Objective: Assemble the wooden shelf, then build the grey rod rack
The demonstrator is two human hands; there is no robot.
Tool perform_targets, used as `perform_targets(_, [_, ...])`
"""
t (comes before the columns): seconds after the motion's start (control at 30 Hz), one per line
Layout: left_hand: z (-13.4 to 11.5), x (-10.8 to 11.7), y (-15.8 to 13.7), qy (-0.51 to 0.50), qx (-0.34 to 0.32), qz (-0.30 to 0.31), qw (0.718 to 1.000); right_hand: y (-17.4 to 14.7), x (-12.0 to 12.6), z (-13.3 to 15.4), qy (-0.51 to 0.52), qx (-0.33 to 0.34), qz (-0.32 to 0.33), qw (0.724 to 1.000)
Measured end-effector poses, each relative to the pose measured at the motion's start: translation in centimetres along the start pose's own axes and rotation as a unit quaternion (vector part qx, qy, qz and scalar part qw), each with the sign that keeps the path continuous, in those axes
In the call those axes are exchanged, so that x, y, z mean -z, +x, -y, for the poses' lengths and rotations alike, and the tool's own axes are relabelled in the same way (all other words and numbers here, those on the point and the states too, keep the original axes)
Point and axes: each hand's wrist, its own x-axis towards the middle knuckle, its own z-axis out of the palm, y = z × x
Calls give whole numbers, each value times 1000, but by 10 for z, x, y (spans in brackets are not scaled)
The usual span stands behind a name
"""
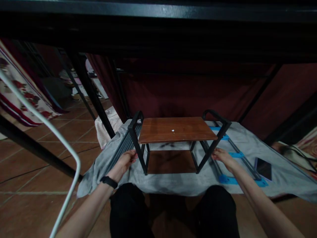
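Note:
A small two-tier shelf with brown wood boards and a black metal side frame at each end stands upright on a grey cloth. A small white spot shows on its top board. My left hand, with a dark band on the wrist, is closed at the left side frame. Over at the right side frame, my right hand is closed in the same way. The fingertips of both hands are partly hidden behind the frame legs.
Dark metal bars lie left of the shelf. On the right are a rack with blue plastic parts and a phone. A dark beam crosses overhead; a pale bent tube curves down at left.

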Motion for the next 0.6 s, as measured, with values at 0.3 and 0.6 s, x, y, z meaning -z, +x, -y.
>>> perform_targets(0.3, [90, -13, 4, 81, 25, -48, 995, -15, -50, -103, 23, -135, -28, 990])
perform_targets(0.6, [110, -12, 8, 126, 53, -29, 990, -19, -62, -135, 32, -113, -9, 993])
